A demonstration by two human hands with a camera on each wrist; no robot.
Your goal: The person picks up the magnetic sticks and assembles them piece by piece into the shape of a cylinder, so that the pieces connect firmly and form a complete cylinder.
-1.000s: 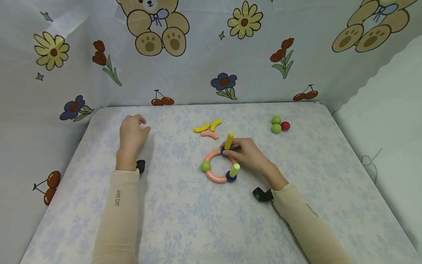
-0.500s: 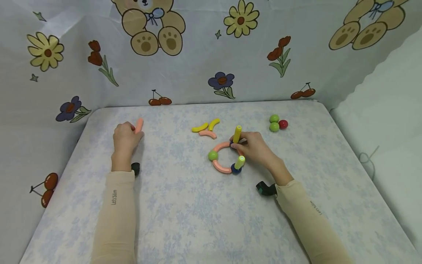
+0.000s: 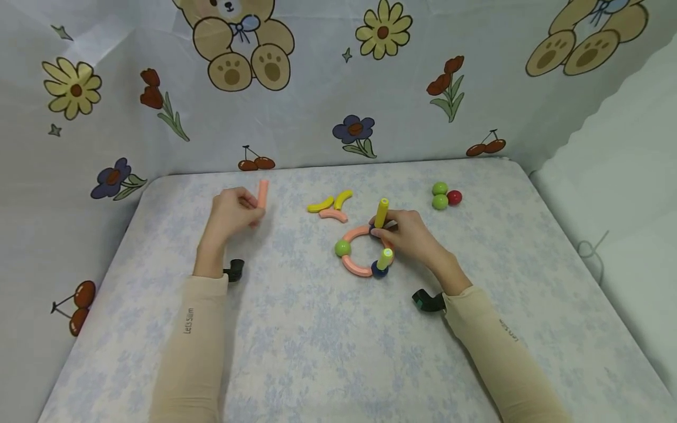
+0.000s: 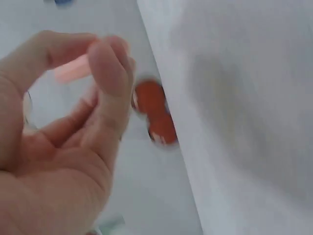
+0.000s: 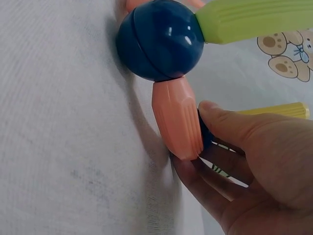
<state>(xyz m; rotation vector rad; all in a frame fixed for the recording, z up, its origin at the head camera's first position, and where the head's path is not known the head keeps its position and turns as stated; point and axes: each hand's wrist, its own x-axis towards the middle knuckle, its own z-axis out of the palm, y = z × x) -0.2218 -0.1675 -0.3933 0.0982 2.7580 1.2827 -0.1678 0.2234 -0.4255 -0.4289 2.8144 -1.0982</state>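
Observation:
In the head view my left hand [image 3: 230,214] is raised over the far left of the table. It pinches a salmon-pink bar [image 3: 262,194], seen end-up between thumb and fingers; the left wrist view shows the pinch blurred. My right hand [image 3: 411,236] grips a dark blue ball [image 3: 373,230], mostly covered by its fingers, on the far side of a ring of curved salmon pieces [image 3: 357,268]. A yellow stick [image 3: 382,212] stands up from that ball. Nearer, a second blue ball [image 5: 161,41] carries a lime-green stick [image 3: 385,258]. A green ball [image 3: 342,248] forms the ring's left joint.
Beyond the ring lie two yellow curved pieces [image 3: 320,205] and one loose salmon curved piece [image 3: 334,215]. Two green balls [image 3: 439,201] and a red ball [image 3: 454,197] sit together at the back right. A printed cloth [image 3: 312,94] hangs behind the table.
The salmon bar, not visible at first, came into view in my left hand, which then moved right with it. My right hand and the ring shifted slightly right and away, then stayed nearly still.

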